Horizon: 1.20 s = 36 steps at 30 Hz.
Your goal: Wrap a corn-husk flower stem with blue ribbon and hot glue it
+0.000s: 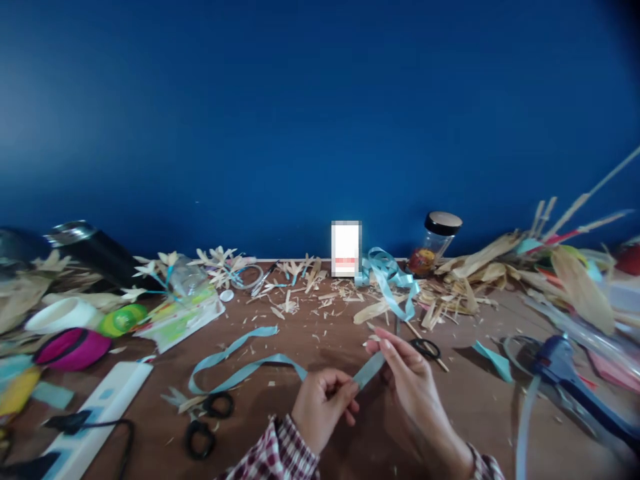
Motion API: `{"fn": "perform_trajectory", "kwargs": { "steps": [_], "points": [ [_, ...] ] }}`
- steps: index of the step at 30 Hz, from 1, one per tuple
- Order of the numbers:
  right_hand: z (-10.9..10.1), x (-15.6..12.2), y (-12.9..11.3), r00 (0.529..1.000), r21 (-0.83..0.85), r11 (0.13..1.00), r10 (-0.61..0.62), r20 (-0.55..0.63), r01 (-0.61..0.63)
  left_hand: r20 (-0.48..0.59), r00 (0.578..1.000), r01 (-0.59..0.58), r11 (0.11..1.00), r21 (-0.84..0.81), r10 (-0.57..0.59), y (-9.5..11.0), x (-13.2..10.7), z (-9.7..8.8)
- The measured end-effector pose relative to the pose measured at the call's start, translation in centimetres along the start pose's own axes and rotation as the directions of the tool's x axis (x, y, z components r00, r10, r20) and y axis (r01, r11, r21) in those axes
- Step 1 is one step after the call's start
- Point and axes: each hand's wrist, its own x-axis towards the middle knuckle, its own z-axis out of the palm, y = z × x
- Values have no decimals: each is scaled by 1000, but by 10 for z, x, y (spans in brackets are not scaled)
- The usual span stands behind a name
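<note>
A light blue ribbon (369,371) is stretched between my two hands near the front of the brown table. My left hand (325,403) is closed round it, and its long tail loops away to the left over the tabletop. The fingertips of my right hand (407,373) pinch the other end. Black-handled scissors (201,437) lie to the left of my left hand. Another black-handled pair of scissors (425,348) rests just beyond my right hand, partly hidden. Behind them a curled pile of light blue ribbon (393,283) lies among dried husk scraps.
On the right lie a blue glue gun (557,360) and dried husks (480,257). A black-lidded jar (435,243) stands by the blue wall. At left are a white power strip (95,420), a magenta tape roll (75,349), a black bottle (103,257) and husk flowers (215,261).
</note>
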Motion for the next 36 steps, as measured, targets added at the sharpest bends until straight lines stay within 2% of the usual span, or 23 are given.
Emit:
{"fn": "perform_trajectory", "kwargs": {
  "steps": [4,9,12,14,16,19,23,25,30,33,36],
  "points": [
    [-1,-5,-8,1000,-59,998,-20,-17,19,-74,995,-57,977,205,73,-2,-27,-26],
    [-5,-7,-13,996,-38,996,-85,-35,84,-157,983,-31,934,356,92,-5,-60,-68],
    [-5,-5,-16,993,-156,981,-119,-20,114,-204,972,-39,931,364,120,4,-63,-89],
    [-5,-3,-15,991,-289,948,-117,65,131,-257,958,-18,922,387,126,12,-58,-100],
    [-5,-2,-13,982,-378,911,-116,152,166,-314,936,10,880,476,159,19,-51,-109],
    [-7,-1,-7,963,-416,871,-206,171,261,-316,919,46,733,679,234,23,-40,-119],
    [-11,-2,-1,919,-456,799,-359,163,392,-383,903,230,533,814,195,19,-32,-127],
    [-11,-4,0,913,-460,789,-373,166,406,-419,888,280,499,820,189,18,-31,-129],
    [-7,-11,0,923,-431,816,-341,179,385,-419,857,244,479,843,300,27,-35,-132],
    [-5,-16,-2,931,-444,822,-277,237,358,-482,833,334,447,830,273,35,-38,-134],
    [-2,-21,-3,924,-459,818,-211,318,345,-491,836,387,372,844,244,41,-37,-138]
  ]
}}
